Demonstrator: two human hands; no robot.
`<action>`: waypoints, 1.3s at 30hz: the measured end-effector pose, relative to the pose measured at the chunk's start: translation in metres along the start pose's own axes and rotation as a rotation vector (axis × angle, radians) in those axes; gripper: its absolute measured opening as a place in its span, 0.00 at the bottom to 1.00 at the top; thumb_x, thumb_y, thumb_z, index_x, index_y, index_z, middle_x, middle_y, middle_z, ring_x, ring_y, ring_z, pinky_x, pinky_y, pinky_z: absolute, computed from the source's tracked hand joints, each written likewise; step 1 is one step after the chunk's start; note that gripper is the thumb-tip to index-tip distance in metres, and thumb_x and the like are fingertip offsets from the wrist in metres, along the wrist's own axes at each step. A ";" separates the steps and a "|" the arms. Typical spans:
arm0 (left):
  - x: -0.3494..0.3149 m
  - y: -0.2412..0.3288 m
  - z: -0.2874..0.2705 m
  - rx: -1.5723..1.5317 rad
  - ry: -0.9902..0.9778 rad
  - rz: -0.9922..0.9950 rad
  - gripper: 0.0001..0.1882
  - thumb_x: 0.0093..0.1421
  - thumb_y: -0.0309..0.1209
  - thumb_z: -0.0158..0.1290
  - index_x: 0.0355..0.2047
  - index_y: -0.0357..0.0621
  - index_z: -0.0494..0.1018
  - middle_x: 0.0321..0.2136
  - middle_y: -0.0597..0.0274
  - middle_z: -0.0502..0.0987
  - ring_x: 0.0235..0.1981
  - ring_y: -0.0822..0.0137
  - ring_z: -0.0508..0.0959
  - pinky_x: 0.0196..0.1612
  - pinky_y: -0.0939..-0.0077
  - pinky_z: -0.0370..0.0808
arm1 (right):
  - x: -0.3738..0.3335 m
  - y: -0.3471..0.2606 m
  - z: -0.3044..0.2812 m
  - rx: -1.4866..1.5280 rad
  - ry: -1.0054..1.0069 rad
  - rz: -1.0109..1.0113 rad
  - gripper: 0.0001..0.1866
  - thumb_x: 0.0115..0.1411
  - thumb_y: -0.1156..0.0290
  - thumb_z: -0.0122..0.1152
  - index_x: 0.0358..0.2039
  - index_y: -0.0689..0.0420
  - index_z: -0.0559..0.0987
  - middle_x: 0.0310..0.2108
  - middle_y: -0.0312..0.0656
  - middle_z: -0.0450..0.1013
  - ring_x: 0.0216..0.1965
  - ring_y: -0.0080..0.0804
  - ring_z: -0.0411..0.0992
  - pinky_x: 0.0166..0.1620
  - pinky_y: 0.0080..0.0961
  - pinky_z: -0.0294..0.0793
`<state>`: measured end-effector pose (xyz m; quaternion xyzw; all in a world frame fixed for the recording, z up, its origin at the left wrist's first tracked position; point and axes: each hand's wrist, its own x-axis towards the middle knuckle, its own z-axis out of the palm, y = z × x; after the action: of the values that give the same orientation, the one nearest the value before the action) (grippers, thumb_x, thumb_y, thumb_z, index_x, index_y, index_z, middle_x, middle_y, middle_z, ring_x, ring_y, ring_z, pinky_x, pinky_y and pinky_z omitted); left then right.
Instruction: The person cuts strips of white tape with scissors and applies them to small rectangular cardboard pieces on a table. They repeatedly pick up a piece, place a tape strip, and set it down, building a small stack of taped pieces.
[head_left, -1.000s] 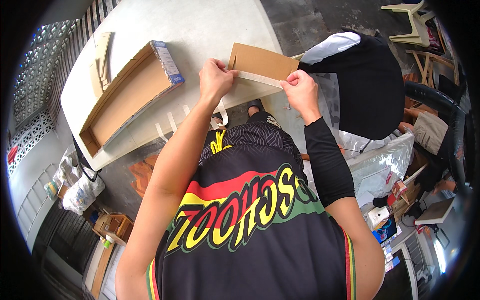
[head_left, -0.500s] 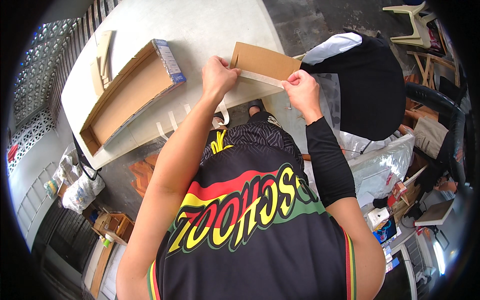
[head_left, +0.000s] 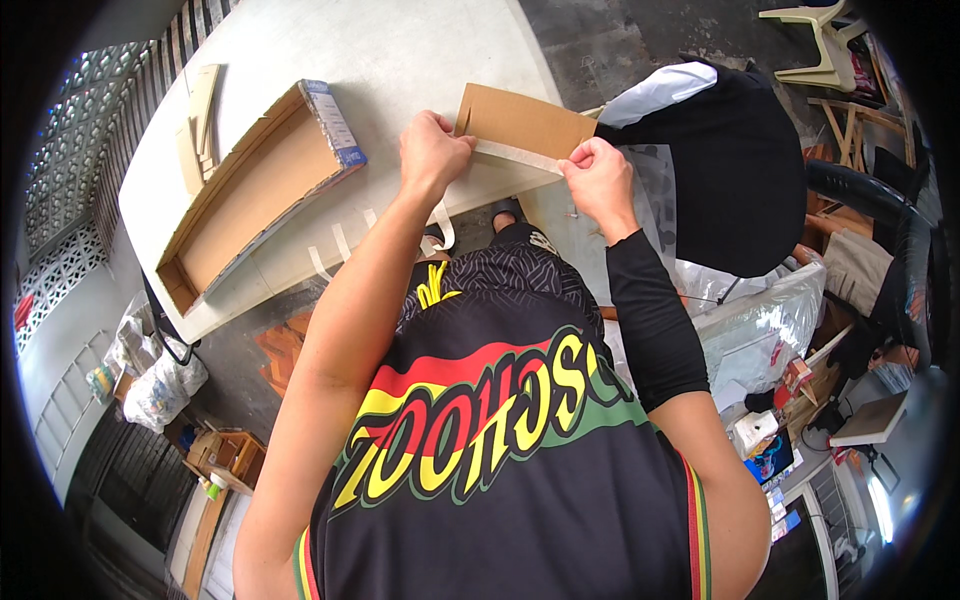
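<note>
- The left hand (head_left: 437, 155) has its grip clamped, thumb and fingers together, on the left end of the pale tape (head_left: 515, 154) along the near edge of the card (head_left: 530, 120).
- The right hand (head_left: 598, 182) has its grip clamped at the right end of the same tape; whether either grip also takes in the card is hard to tell.
- The card, brown and flat, is between the hands at the right side of the table (head_left: 400, 60); whether it rests there cannot be told.
- Left of the card, an open box (head_left: 255, 185) lies slantwise on the table.
- Pale slats (head_left: 205, 110) lie at the box's far left side.
- Short strips (head_left: 341, 241) hang from the table's near edge.
- Right of the right hand is a black cloth (head_left: 740, 200), with a white cloth (head_left: 660, 95) at its far left.
- A stool (head_left: 825, 50) is far right.
</note>
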<state>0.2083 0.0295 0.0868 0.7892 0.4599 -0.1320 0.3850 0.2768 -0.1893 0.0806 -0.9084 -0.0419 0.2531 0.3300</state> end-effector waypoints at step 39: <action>-0.037 -0.024 0.021 0.773 0.102 0.982 0.27 0.58 0.24 0.49 0.59 0.56 0.73 0.55 0.65 0.70 0.60 0.65 0.69 0.72 0.40 0.46 | 0.011 -0.010 -0.009 -0.114 -0.117 0.048 0.11 0.50 0.65 0.73 0.27 0.58 0.81 0.30 0.49 0.81 0.37 0.46 0.80 0.43 0.39 0.78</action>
<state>0.1714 -0.0017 0.0816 0.9960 -0.0196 -0.0589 0.0650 0.2916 -0.1840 0.0879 -0.9103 -0.0537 0.3107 0.2684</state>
